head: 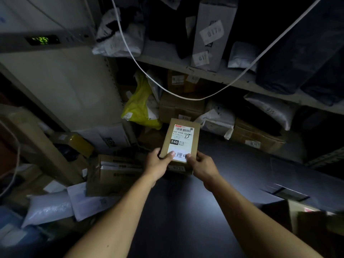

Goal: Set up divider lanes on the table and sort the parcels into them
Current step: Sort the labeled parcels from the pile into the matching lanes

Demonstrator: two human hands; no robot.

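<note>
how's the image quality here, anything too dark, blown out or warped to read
Head view: the room is dim, with light falling mostly on the small cardboard parcel held by the left hand and right hand; its white label is bright, nearly washed out at the bottom. The upper right shelf sinks into shadow, its tags blurred. Wide-angle distortion bends the shelf edges.

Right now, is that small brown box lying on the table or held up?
Held up: both hands, left hand and right hand, grip the small brown box by its near end, label facing up.
</note>
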